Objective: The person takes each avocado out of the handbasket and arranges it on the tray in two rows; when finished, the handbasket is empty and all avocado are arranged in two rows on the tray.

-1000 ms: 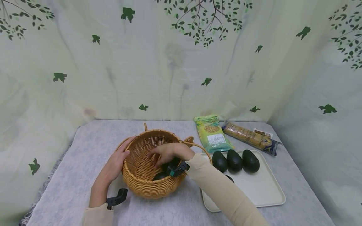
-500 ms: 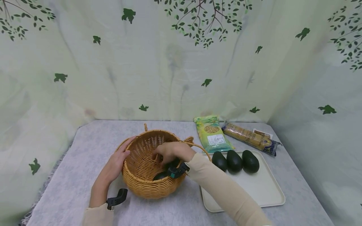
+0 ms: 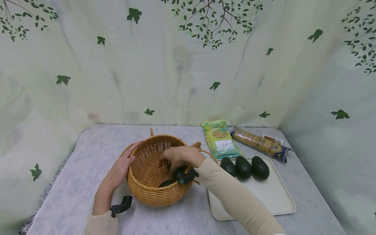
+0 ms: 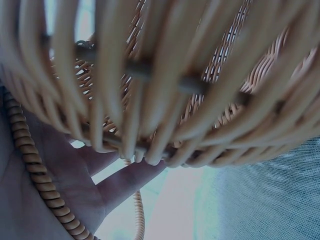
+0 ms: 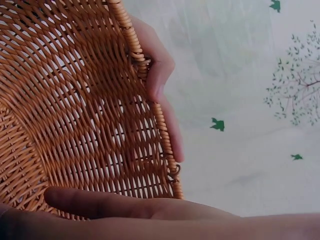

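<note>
My left hand grips the left rim of a brown wicker basket, thumb over the rim and fingers along the outside. In the left wrist view, the basket's coiled handle runs across that palm. My right hand reaches down inside the basket with bent fingers. A dark avocado lies in the basket near its front wall, and another dark rounded shape shows under the right palm. I cannot tell whether the right fingers hold it. In the right wrist view, the right thumb stretches over the weave.
A cream tray stands right of the basket with three avocados along its back edge; my right sleeve crosses over it. Behind lie a green bag of beans and a long packet of noodles. A printed curtain surrounds the table.
My right fingers have drawn a little right and bent more inside the basket. The right sleeve now covers the small dark shape once visible on the tray. The left hand stays put.
</note>
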Available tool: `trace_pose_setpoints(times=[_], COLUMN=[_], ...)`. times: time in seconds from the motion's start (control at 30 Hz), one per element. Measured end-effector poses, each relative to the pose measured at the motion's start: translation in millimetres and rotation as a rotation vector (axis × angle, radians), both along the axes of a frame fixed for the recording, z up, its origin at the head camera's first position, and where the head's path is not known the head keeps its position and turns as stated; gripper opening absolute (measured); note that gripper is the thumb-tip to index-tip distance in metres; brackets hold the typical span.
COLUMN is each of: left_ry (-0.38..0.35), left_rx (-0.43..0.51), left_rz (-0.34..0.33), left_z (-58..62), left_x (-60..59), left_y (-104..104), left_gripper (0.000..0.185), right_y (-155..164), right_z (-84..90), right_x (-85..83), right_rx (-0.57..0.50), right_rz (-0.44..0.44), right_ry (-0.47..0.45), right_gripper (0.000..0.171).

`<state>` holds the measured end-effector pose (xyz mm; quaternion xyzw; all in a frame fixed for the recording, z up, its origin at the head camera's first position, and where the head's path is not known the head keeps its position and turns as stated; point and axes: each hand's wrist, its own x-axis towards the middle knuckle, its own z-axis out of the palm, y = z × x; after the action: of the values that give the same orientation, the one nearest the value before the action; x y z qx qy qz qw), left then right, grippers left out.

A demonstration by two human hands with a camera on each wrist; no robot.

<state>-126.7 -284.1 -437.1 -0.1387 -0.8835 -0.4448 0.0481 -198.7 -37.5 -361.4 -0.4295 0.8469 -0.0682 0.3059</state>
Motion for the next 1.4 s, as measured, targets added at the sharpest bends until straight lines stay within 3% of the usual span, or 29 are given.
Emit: trace_pose_setpoints(times=[0.2, 0.5, 0.87, 1.1, 1.4], left_ry=[0.006, 0.012, 0.002, 0.007, -0.006], left_rx=[0.004, 0.003, -0.004, -0.003, 0.003], left_rz=[-0.001, -0.004, -0.003, -0.002, -0.002], left_z=[0.0, 0.1, 1.5, 3.8, 6.0], left_x=[-0.2, 0.2, 2.0, 3.2, 4.3], left_y=[0.6, 0.1, 1.5, 2.8, 3.7], left_gripper=[0.050, 0.050, 0.051, 0.050, 0.051], right_y=[1.2, 2.7, 2.6, 1.0, -1.7], right_z=[0.0, -3.7, -4.1, -6.6, -11.5], right_x=[-1.3, -3.7, -5.9, -4.2, -4.1], right_rx=[0.006, -0.032, -0.181, -0.112, -0.043], right_rz=[0.024, 0.051, 0.075, 0.062, 0.028], right_ry=[0.004, 0.025, 0.098, 0.082, 0.071], right_gripper=[0.040, 0.051, 0.039, 0.034, 0.046])
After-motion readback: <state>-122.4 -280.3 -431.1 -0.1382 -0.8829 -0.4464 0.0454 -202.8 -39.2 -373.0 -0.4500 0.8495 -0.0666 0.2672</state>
